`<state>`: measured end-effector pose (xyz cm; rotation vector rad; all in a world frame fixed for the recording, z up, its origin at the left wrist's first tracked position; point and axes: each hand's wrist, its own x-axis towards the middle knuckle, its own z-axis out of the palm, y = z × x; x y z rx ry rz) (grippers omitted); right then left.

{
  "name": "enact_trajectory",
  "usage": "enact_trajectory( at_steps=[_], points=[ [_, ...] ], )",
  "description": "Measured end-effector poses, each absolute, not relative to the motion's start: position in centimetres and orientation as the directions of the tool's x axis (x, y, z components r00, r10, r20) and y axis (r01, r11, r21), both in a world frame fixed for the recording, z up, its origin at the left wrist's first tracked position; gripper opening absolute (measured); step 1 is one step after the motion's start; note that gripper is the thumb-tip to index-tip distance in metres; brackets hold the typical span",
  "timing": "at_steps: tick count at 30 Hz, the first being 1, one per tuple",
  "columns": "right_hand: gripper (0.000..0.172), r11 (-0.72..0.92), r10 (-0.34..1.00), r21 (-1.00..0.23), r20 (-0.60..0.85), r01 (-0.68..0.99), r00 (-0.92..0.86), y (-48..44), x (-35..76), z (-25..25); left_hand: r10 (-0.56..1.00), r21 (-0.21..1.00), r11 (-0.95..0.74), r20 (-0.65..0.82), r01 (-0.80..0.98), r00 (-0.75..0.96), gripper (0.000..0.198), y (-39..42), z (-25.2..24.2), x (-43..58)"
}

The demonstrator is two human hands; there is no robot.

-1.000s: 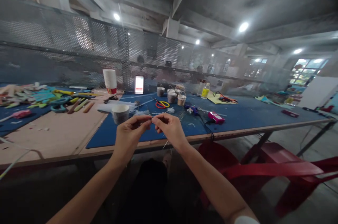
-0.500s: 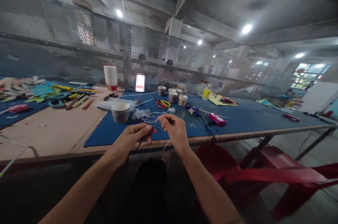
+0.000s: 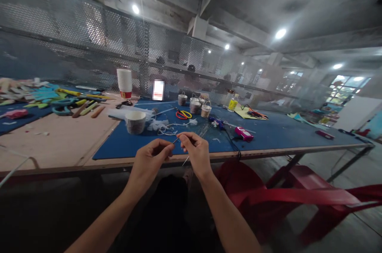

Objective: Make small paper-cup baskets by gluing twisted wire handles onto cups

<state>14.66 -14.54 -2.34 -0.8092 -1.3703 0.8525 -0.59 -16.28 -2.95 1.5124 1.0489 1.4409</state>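
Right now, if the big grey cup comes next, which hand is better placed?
Left, probably: the cup stands just beyond the left hand, with the right hand farther across. Both hands pinch a thin strand.

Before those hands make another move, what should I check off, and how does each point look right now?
1. Left hand gripping the thin strand: ok, pinched between thumb and fingers.
2. Right hand on the strand too: ok, its fingertips are closed at the upper end.
3. Tool with red and yellow handles clear of both hands: ok, it lies beyond them.
4. Large grey cup upright: ok, mouth up.
5. Blue mat free of loose bits: not ok, crumpled plastic lies there.
6. Blue corded tool switched off: cannot tell.
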Motion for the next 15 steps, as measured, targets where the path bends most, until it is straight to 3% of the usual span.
enact_trajectory(
  at_steps=[4,15],
  points=[
    [0.019,0.479,0.875,-0.876,0.482,-0.060,-0.036,-14.93,15.07,-2.38,0.953,0.971,-0.219,0.234,-0.098,0.193,0.032,-16.38,-2.79,-0.68],
    [0.021,0.464,0.885,-0.884,0.466,-0.052,-0.020,-15.20,14.65,-2.86,0.951,0.951,-0.309,0.309,0.004,-0.016,0.020,-16.64,-3.58,-0.35]
  ],
)
